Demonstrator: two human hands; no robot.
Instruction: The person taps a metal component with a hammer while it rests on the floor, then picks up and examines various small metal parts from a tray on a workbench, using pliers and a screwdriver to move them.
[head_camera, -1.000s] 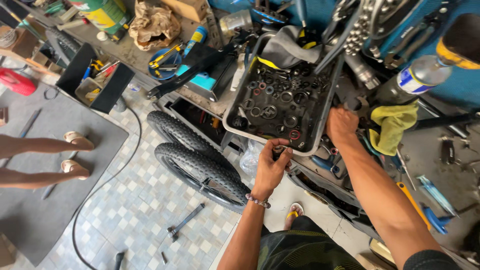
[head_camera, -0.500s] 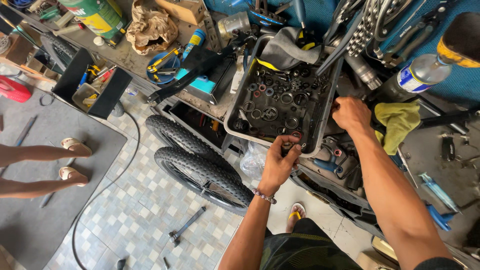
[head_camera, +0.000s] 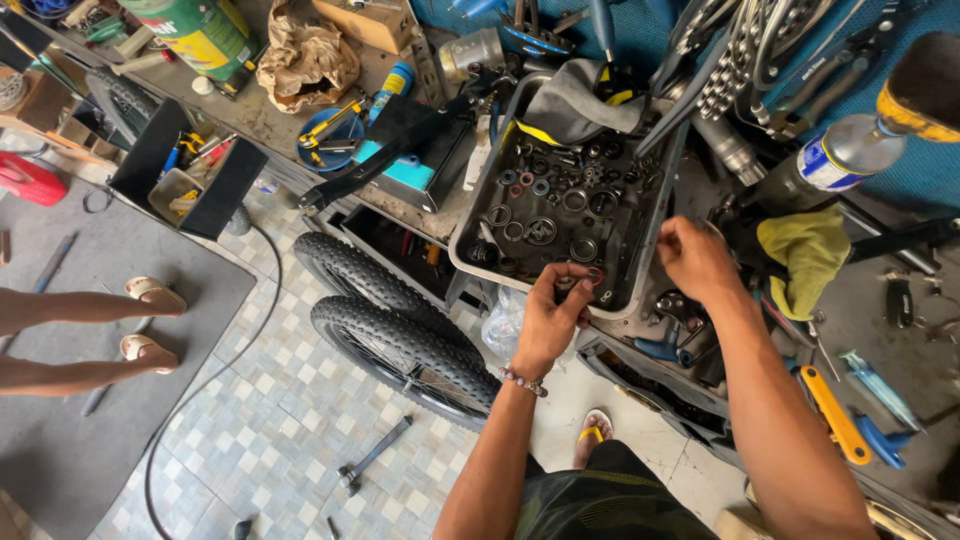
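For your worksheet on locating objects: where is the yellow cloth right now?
In the head view, the yellow cloth lies on the workbench at right, just right of the right hand and below the spray can.

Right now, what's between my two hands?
In the head view, the parts tray's near right corner and its rim lie between the left hand and right hand.
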